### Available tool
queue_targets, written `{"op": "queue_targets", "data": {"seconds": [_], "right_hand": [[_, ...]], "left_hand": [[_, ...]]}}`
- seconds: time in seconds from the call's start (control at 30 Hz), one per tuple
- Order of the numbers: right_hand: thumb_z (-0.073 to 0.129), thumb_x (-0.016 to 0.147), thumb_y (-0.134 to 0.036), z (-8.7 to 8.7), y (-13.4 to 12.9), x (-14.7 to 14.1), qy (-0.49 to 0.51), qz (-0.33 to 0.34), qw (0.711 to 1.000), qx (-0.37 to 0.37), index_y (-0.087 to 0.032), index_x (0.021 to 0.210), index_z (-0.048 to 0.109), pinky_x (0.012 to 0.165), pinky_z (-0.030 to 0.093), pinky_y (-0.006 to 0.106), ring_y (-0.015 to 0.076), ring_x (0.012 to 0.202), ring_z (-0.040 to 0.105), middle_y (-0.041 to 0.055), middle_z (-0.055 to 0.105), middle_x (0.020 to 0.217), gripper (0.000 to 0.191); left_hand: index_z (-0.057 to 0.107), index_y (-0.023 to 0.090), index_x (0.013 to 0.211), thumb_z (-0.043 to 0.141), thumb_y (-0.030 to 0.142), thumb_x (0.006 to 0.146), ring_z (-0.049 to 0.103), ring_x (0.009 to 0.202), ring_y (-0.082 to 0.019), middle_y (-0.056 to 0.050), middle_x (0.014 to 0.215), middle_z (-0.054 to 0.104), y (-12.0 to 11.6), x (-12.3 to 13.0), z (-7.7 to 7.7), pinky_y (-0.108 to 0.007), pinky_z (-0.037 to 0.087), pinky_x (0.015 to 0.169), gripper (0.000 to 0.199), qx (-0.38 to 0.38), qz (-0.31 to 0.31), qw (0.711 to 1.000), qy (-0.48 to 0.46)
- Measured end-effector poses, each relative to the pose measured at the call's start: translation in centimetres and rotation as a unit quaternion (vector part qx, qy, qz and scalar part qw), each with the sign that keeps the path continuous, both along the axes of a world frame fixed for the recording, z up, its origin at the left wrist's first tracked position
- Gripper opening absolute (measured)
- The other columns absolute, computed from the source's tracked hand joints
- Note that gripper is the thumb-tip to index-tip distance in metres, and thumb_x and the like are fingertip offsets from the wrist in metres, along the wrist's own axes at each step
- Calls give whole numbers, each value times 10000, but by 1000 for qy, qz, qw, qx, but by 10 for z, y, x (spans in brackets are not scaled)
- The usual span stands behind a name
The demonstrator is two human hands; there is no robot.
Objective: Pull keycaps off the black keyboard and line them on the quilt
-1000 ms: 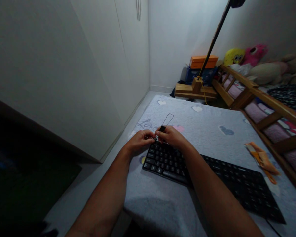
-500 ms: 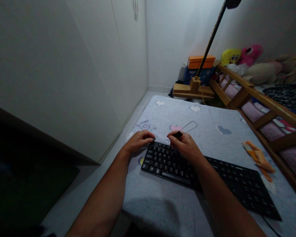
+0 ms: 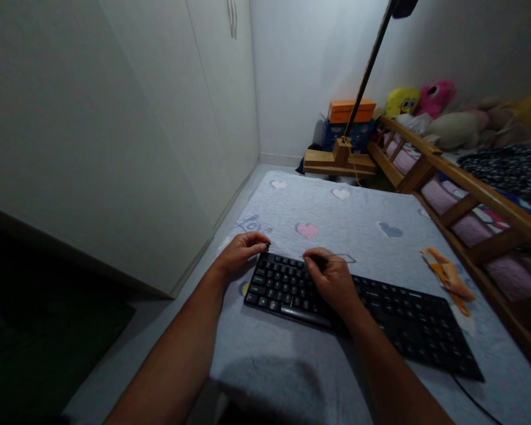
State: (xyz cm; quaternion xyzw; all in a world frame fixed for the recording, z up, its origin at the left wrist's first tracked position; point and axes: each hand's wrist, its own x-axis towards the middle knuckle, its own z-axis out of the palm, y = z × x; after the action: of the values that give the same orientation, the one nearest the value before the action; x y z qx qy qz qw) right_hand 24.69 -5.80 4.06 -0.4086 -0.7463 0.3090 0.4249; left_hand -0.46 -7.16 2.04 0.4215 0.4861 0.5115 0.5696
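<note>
A black keyboard (image 3: pixel 287 289) lies at a slant on the cloth-covered table, its cable leaving from the near right side. At its far left corner, my left hand (image 3: pixel 243 255) is closed in a pinch on a small black keycap (image 3: pixel 268 245), mostly covered by the fingertips. Over the upper middle keys, my right hand (image 3: pixel 334 280) is closed round the black handle of a wire keycap puller (image 3: pixel 321 260). The puller's thin wire loop sticks out to the right, above the cloth. My right hand and forearm hide part of the keys.
An orange-handled tool (image 3: pixel 449 280) lies on the cloth (image 3: pixel 310 200) right of the keyboard. A wooden bed rail (image 3: pixel 460 209) borders the right side, and a white wardrobe (image 3: pixel 159 136) stands left. Behind the table are a wooden stand (image 3: pixel 336 158) and stacked boxes (image 3: pixel 351 111).
My right hand has turned, so the puller's wire loop has swung down from pointing up and away to lying nearly level rightward. My left hand still pinches the keycap. The view has shifted slightly.
</note>
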Motion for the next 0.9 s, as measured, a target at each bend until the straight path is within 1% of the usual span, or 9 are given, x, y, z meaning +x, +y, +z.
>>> {"op": "queue_targets", "data": {"seconds": [0.13,0.23,0.33,0.43,0.5,0.57,0.67,0.77,0.9], "right_hand": [[555,858,-247,-2,-4,0,-20,3,999,29,-193,891,721,768,557,315,202,796,717,69,770,877,177],[551,877,-250,2,-7,0,-29,7,999,38,-190,898,728,755,566,309,195,766,718,68,775,863,187],[549,906,-268,4,-9,1,-42,8,998,48,-195,901,734,794,573,324,208,813,730,75,785,885,199],[539,925,-274,3,-10,1,-53,6,997,57,-202,916,735,821,572,334,215,851,735,76,789,909,209],[532,933,-276,2,-10,1,-57,10,996,61,-204,923,732,821,572,328,212,847,735,74,788,911,213],[527,941,-272,1,-11,0,-61,15,996,65,-203,927,728,817,570,320,209,842,734,73,785,912,213],[526,947,-254,2,-12,0,-70,21,995,74,-199,921,721,802,564,309,205,826,731,70,779,894,205],[521,952,-237,2,-12,2,-78,29,993,85,-195,921,714,788,557,301,200,810,728,66,772,878,200],[515,954,-226,2,-12,4,-80,36,992,91,-198,922,707,771,553,293,192,803,728,61,770,876,196]], "left_hand": [[710,162,924,839,338,683,593,758,-153,-43,826,656,0,3,-1,-250,436,667,326,-19,5,1000,-14],[702,160,929,815,349,692,608,760,-162,-51,836,674,3,6,-1,-260,438,673,323,-15,5,1000,13],[702,156,929,769,352,712,614,754,-173,-52,826,682,10,7,-2,-284,452,695,300,12,11,996,92],[709,156,906,718,339,728,615,747,-182,-40,796,675,18,5,-1,-310,470,735,255,43,31,979,199],[711,158,888,694,324,732,626,772,-193,-41,809,685,25,1,2,-328,482,778,229,62,27,966,251],[712,159,876,685,312,732,640,804,-203,-47,836,702,32,-3,4,-342,488,818,212,73,12,954,289],[719,161,869,674,308,740,648,818,-210,-53,847,711,45,-9,4,-344,495,818,201,77,21,941,328],[723,157,877,664,276,743,652,820,-206,-58,852,719,62,-10,-2,-338,494,820,188,72,36,939,335],[733,148,904,663,244,755,655,804,-198,-61,843,726,91,-4,-12,-332,497,815,191,71,46,938,336]]}}
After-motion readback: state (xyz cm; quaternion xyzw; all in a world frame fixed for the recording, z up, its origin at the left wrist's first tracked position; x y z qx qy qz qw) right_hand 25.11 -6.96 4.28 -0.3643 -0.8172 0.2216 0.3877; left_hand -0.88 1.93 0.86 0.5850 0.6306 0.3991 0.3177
